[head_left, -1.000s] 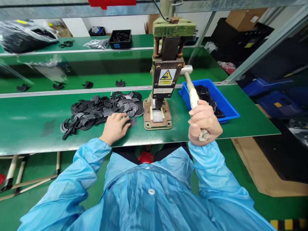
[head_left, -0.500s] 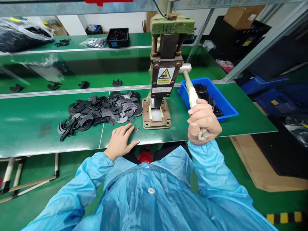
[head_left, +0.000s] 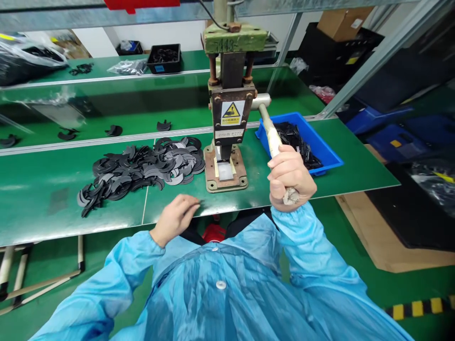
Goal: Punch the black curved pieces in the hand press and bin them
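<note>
My left hand [head_left: 176,217] is closed in a pinch at the table's front edge. A dark tip of a curved black piece [head_left: 199,202] shows at its fingertips, and the rest of the piece is hidden. My right hand [head_left: 292,177] is wrapped round the taped lever handle [head_left: 273,137] of a hand press [head_left: 229,113]. The press ram sits low over a pale metal block [head_left: 225,171] on the base plate [head_left: 212,184]. To the left of the press lies a heap of curved black pieces [head_left: 142,166].
Behind the lever stands a blue bin [head_left: 329,158] with black parts inside. Several curved pieces [head_left: 113,130] lie in a row beyond the metal rail. A black box [head_left: 164,66] and a clear bag [head_left: 128,67] rest farther back.
My left hand has gone from spread fingers to a pinch, and the loose curved piece beside it no longer shows on the table. My right hand stays on the lever. The view has shifted slightly.
</note>
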`<state>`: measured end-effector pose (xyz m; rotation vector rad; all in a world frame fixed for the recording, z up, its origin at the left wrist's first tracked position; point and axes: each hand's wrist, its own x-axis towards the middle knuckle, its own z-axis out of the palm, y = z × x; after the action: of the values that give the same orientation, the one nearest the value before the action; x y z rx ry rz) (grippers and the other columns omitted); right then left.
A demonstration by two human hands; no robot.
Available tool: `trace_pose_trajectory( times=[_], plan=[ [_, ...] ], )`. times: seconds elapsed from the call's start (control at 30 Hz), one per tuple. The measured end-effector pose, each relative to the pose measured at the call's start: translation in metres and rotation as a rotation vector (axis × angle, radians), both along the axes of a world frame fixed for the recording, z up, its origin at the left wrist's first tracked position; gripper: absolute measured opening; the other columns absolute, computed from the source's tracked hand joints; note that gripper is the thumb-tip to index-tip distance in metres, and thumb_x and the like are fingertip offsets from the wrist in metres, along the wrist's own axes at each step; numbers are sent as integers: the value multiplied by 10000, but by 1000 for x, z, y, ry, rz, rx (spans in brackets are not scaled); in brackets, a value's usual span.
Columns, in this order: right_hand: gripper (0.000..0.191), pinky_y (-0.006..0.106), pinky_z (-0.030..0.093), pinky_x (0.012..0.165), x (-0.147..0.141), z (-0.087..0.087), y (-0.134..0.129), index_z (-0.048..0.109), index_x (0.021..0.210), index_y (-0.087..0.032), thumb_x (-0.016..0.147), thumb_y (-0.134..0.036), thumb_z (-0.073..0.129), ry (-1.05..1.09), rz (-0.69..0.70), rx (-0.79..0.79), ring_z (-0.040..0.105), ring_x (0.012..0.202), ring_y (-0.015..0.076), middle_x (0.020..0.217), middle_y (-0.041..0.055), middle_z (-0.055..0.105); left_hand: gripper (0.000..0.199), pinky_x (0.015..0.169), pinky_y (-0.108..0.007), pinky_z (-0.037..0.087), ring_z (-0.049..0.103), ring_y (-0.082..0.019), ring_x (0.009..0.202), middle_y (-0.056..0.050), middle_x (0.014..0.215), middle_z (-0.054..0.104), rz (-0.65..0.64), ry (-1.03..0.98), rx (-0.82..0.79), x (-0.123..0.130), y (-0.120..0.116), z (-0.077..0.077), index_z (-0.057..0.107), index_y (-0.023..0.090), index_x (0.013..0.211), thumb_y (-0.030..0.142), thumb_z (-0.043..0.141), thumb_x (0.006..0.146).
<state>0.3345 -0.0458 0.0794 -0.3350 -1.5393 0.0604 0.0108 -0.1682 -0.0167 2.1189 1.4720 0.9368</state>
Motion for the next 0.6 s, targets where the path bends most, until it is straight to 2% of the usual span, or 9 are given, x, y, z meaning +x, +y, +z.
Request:
trace_pose_trajectory(
  times=[0.1, 0.17, 0.23, 0.3, 0.4, 0.6],
  plan=[
    [354, 540, 628, 1073, 0, 0, 0, 522, 682, -248, 961, -353, 712, -14, -12, 7, 730, 814, 153, 647, -52, 621, 319, 674, -307, 627, 774, -190, 726, -32, 841, 751, 170, -364, -293, 10, 44, 20, 668, 211, 1018, 525, 726, 1009],
    [349, 545, 626, 1078, 1, 0, -1, 523, 688, -251, 973, -341, 702, -30, -19, 7, 727, 827, 152, 649, -46, 620, 435, 589, -266, 593, 741, -170, 620, 10, 725, 703, 175, -565, -447, 21, 79, 29, 598, 209, 966, 589, 807, 924],
    [345, 545, 624, 1083, 2, 1, -2, 523, 692, -256, 979, -336, 696, -46, -25, 4, 727, 837, 153, 652, -42, 620, 469, 539, -230, 554, 684, -142, 531, 24, 637, 680, 169, -645, -533, 35, 114, 34, 556, 209, 935, 572, 849, 893],
    [341, 553, 621, 1084, 3, 1, -3, 522, 691, -256, 977, -330, 692, -57, -26, -6, 727, 840, 156, 657, -41, 624, 424, 519, -206, 529, 649, -123, 492, 17, 595, 676, 168, -656, -588, 48, 142, 36, 547, 202, 923, 496, 853, 918],
    [334, 580, 624, 1059, 3, 2, -3, 524, 686, -255, 957, -339, 699, -46, -18, -5, 729, 824, 169, 656, -49, 623, 346, 512, -192, 518, 638, -112, 480, 17, 576, 659, 153, -636, -662, 63, 171, 37, 552, 195, 898, 376, 841, 951],
    [344, 589, 627, 1023, -3, 1, -2, 524, 670, -253, 936, -355, 716, 25, -3, -7, 721, 788, 176, 638, -57, 615, 318, 447, -176, 441, 570, -98, 416, 39, 544, 613, 160, -474, -703, 68, 192, 39, 550, 210, 851, 289, 844, 943]
  ],
)
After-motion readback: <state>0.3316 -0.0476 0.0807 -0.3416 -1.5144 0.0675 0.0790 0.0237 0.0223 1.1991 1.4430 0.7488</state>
